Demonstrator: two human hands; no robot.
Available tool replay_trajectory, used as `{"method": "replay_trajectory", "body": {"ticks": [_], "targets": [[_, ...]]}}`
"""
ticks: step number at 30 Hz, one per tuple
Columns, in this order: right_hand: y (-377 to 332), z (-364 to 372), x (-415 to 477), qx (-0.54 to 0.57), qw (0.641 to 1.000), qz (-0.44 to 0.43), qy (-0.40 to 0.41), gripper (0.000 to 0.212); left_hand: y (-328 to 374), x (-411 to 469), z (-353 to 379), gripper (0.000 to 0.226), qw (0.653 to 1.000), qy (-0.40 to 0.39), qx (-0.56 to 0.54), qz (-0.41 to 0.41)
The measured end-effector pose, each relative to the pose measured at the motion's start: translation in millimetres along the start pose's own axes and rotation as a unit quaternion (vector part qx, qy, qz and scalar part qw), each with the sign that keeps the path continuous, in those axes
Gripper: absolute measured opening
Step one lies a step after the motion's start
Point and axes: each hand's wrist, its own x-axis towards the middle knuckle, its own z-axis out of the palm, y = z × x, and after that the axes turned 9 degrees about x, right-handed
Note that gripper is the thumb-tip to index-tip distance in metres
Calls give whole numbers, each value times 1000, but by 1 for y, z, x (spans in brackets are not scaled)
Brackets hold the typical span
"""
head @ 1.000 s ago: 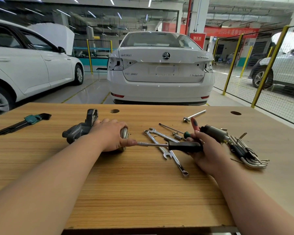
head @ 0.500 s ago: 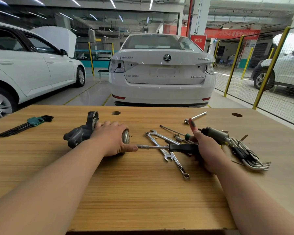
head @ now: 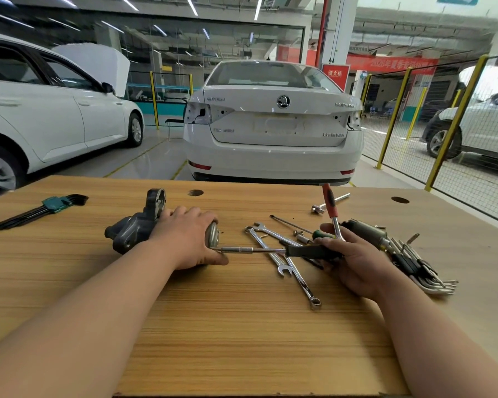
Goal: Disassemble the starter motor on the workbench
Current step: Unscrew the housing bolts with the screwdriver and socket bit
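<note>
Where the white car (head: 273, 124) shows its boot lid, chrome letters read SUPERB. Left hand (head: 189, 239): fingers curled over the starter motor (head: 133, 229), which lies on its side on the wood-grain worktop (head: 242, 340), left of centre; dark cast nose, round metal end cap. Right hand (head: 357, 262): fingers wrapped round the black handle of a driver (head: 242, 249), steel shaft level, tip at the end cap.

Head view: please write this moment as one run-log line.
left hand: holds starter motor on workbench | right hand: grips screwdriver | screwdriver tip: at motor's round end
</note>
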Motion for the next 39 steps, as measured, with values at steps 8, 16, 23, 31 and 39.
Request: {"method": "replay_trajectory", "body": {"ticks": [8, 16, 23, 31, 39], "targets": [[5, 3, 1, 126, 992, 11, 0, 45, -4, 1, -5, 117, 999, -24, -24, 2], [11, 19, -3, 59, 995, -30, 78, 33, -3, 4, -4, 112, 1000, -28, -13, -4], [14, 16, -10, -178, 962, -169, 117, 43, 0, 0, -7, 110, 999, -32, -12, -3], [10, 14, -15, -46, 992, -115, 20, 8, 1, 0, -9, 98, 999, -35, -11, 4], [11, 9, -7, 59, 996, -59, 11, 14, 2, 1, -1, 94, 1000, 0, -6, -11]]}}
